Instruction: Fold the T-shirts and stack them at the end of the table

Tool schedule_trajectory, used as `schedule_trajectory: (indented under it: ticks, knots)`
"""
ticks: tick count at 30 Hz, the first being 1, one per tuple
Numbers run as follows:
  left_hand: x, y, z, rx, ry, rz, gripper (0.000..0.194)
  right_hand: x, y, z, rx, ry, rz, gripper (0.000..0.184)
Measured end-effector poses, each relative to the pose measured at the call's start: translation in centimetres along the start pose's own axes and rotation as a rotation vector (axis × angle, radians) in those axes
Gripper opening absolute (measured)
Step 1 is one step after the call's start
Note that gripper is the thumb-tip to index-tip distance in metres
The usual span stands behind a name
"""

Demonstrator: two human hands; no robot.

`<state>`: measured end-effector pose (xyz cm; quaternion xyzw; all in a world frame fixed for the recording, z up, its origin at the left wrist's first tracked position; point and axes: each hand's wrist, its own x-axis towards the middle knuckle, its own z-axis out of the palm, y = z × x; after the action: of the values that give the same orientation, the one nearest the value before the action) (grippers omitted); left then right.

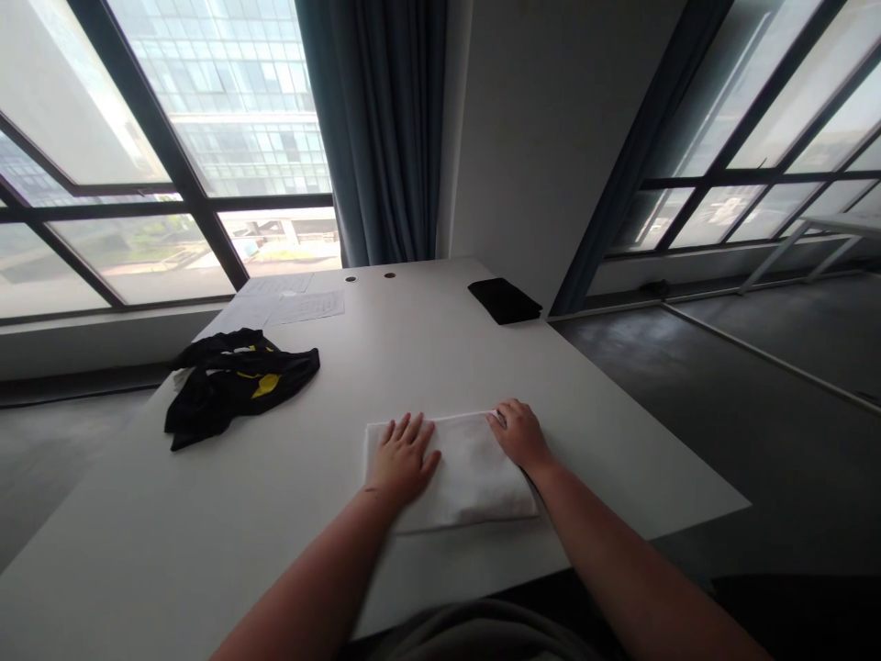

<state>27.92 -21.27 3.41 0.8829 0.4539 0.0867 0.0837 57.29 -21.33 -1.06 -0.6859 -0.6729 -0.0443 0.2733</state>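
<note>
The folded white cloth [472, 473] lay flat under my open left grip [405, 454], its far right corner at my right grip [518, 433], whose closure I couldn't tell.

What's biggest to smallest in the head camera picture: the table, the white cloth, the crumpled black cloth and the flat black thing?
Table
White cloth and crumpled black cloth: can't rank, the white one is nearer the camera
Flat black thing
</note>
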Motion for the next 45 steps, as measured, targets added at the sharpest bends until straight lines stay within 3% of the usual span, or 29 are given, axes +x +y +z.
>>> schedule_trajectory:
  ticks: [5, 7, 11, 17, 25, 32, 37, 41, 45]
  knots:
    - [0.8, -2.3, -0.7, -0.007, 0.042, -0.083, 0.051, -0.2, -0.5, -0.7, 0.086, 0.063, -0.053, 0.013]
    - [0.9, -2.9, -0.9, -0.005, 0.066, -0.099, 0.047, -0.4, -1.1, -1.1, 0.152, 0.078, -0.112, 0.021]
    - [1.3, -3.9, -1.2, 0.006, 0.073, -0.181, 0.035, -0.7, -1.9, -1.5, 0.284, -0.001, -0.233, 0.028]
    - [1.9, -6.5, -1.6, 0.017, 0.039, -0.293, 0.033, -0.5, -1.5, -1.1, 0.257, 0.014, -0.162, 0.015]
    - [1.7, -8.5, -2.4, 0.031, 0.011, -0.401, 0.036, -0.4, -0.3, -0.7, 0.094, -0.021, -0.06, 0.023]
    - [1.7, -7.9, -2.6, 0.042, 0.009, -0.431, 0.036, -3.0, -1.6, -2.8, -0.161, -0.147, 0.07, 0.02]
    - [1.7, -7.1, -3.5, 0.057, 0.015, -0.439, 0.036, -5.4, -2.8, -4.6, -0.11, -0.285, 0.224, 0.029]
    - [0.5, -2.8, -3.8, 0.066, 0.149, -0.294, 0.035, -5.1, -3.2, -5.1, 0.05, -0.334, 0.303, 0.017]
    - [-1.3, 2.5, -1.4, -0.022, 0.144, 0.012, 0.05, -4.3, -2.8, -4.6, 0.218, -0.285, 0.352, 0.013]
